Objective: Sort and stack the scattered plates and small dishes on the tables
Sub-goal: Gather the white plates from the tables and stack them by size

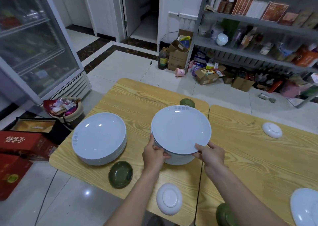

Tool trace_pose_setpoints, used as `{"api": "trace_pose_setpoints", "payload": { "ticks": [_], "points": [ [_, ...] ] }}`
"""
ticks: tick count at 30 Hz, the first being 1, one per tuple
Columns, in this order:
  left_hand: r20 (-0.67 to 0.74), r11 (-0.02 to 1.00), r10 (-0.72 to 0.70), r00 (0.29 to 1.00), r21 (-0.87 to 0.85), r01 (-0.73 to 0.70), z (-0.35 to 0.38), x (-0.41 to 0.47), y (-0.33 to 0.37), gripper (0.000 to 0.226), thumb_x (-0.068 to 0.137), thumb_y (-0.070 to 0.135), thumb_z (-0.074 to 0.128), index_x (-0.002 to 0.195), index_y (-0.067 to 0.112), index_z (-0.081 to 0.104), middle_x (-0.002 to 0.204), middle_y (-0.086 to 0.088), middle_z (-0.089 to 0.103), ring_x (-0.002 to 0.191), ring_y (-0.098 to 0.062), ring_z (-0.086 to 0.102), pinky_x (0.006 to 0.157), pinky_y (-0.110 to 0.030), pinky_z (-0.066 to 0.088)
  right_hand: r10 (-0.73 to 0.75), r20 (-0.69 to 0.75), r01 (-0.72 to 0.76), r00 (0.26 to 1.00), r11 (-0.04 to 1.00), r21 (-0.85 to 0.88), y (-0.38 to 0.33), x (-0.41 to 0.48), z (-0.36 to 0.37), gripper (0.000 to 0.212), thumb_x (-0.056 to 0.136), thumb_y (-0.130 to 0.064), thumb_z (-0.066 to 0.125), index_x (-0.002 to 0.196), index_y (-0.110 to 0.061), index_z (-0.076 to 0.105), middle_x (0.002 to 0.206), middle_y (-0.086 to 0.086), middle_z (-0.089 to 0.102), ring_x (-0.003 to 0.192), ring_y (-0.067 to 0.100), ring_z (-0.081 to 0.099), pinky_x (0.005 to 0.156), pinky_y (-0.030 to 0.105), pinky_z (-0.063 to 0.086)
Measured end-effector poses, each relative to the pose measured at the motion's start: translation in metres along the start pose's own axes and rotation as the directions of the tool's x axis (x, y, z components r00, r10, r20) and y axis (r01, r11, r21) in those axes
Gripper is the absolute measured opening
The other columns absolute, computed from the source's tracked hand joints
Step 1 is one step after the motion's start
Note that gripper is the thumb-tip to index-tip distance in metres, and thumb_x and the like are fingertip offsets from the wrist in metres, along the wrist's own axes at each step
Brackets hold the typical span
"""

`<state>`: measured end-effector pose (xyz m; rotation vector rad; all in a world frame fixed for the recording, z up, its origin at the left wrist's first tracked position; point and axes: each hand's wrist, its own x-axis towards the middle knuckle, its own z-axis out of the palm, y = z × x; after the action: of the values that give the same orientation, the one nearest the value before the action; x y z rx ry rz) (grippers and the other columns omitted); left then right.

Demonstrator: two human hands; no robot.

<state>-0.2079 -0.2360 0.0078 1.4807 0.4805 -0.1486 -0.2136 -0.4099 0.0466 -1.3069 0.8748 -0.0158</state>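
Large plates are being piled. One stack (99, 138) stands at nine o'clock of the second stack (179, 159). The left hand (154, 154) curls round the second stack's rim at seven o'clock. The right hand (210, 152) pinches the top plate (180, 129) at five o'clock, thumb above. The next move is probably to square that plate, then gather the green dish (120, 174) and the white dish (169, 198) toward six.

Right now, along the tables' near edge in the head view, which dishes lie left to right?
Upright green small dish → upside-down white small dish → second green small dish, cut by the frame → white plate at the right corner.
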Motion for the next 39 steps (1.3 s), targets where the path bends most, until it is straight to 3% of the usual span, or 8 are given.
{"api": "trace_pose_setpoints", "payload": {
  "ticks": [5,10,17,22,30,34,37,39],
  "points": [
    [0.004,1.0,-0.008,1.0,-0.009,0.008,-0.001,0.001,0.001,0.075,0.091,-0.006,0.059,0.151,0.029,0.032,0.068,0.003,0.037,0.056,-0.005,0.058,0.07,-0.034,0.062,-0.043,-0.081,0.036,0.996,0.995,-0.091,0.001,0.002,0.002,0.047,0.078,0.008,0.074,0.123,-0.003,0.066,0.077,-0.005,0.069,0.056,0.018,0.071,0.076,0.041,0.061],
    [0.006,1.0,-0.021,1.0,-0.006,0.021,-0.001,0.0,0.002,0.075,0.092,-0.007,0.058,0.152,0.027,0.028,0.071,0.0,0.037,0.061,-0.009,0.062,0.069,-0.033,0.062,-0.041,-0.099,0.032,0.994,0.995,-0.099,0.001,0.003,0.004,0.047,0.076,0.011,0.074,0.12,-0.003,0.068,0.079,-0.006,0.067,0.071,0.019,0.07,0.071,0.034,0.059],
    [0.0,0.999,-0.048,0.999,-0.002,0.048,-0.002,-0.003,0.005,0.074,0.092,-0.008,0.055,0.152,0.026,0.028,0.071,0.0,0.037,0.064,-0.01,0.061,0.068,-0.029,0.061,-0.062,-0.138,0.044,0.988,0.99,-0.131,0.007,0.007,0.006,0.052,0.07,0.009,0.08,0.118,-0.007,0.069,0.077,-0.001,0.069,0.08,0.022,0.069,0.088,0.044,0.058],
    [0.021,0.999,-0.045,0.999,0.014,0.045,-0.002,-0.004,0.009,0.073,0.092,-0.009,0.049,0.151,0.031,0.033,0.068,0.001,0.04,0.057,-0.005,0.065,0.074,-0.032,0.062,-0.044,-0.167,0.022,0.985,0.991,-0.133,0.011,0.005,0.009,0.067,0.07,0.006,0.082,0.13,-0.01,0.061,0.092,0.007,0.072,0.091,0.025,0.07,0.094,0.042,0.055],
    [0.006,0.998,-0.046,0.999,0.053,0.046,-0.003,-0.008,0.017,0.075,0.09,-0.007,0.052,0.148,0.038,0.038,0.071,-0.002,0.05,0.064,-0.007,0.066,0.063,-0.02,0.058,-0.012,-0.181,-0.012,0.983,0.991,-0.134,0.008,0.0,0.011,0.065,0.072,0.004,0.08,0.131,-0.011,0.06,0.106,0.009,0.07,0.099,0.026,0.068,0.096,0.043,0.054],
    [0.003,0.997,-0.029,1.0,0.069,0.028,-0.002,-0.013,0.023,0.065,0.089,-0.005,0.05,0.135,0.041,0.051,0.073,-0.004,0.054,0.066,-0.013,0.067,0.073,-0.03,0.061,0.034,-0.121,-0.047,0.992,0.994,-0.101,0.005,-0.007,0.002,0.048,0.08,-0.002,0.076,0.126,-0.005,0.062,0.102,0.01,0.071,0.08,0.021,0.067,0.081,0.035,0.058],
    [-0.047,0.988,0.028,0.998,0.153,-0.021,0.001,-0.017,0.027,0.035,0.093,0.007,0.052,0.123,0.02,0.064,0.065,0.002,0.047,0.068,-0.016,0.068,0.076,-0.028,0.054,0.022,-0.04,-0.026,0.999,0.994,-0.105,0.002,-0.014,-0.013,0.031,0.088,-0.009,0.072,0.117,-0.001,0.064,0.099,0.012,0.072,0.072,0.019,0.065,0.063,0.028,0.054],
    [-0.052,0.952,0.126,0.991,0.288,-0.106,0.008,-0.025,0.029,0.042,0.096,0.017,0.054,0.138,0.01,0.055,0.067,0.005,0.051,0.075,-0.013,0.063,0.079,-0.028,0.046,-0.035,0.039,0.041,0.999,0.982,-0.184,-0.001,-0.02,-0.027,0.029,0.09,-0.016,0.071,0.116,-0.005,0.066,0.103,0.01,0.071,0.08,0.019,0.067,0.07,0.031,0.056]
  ]
}}
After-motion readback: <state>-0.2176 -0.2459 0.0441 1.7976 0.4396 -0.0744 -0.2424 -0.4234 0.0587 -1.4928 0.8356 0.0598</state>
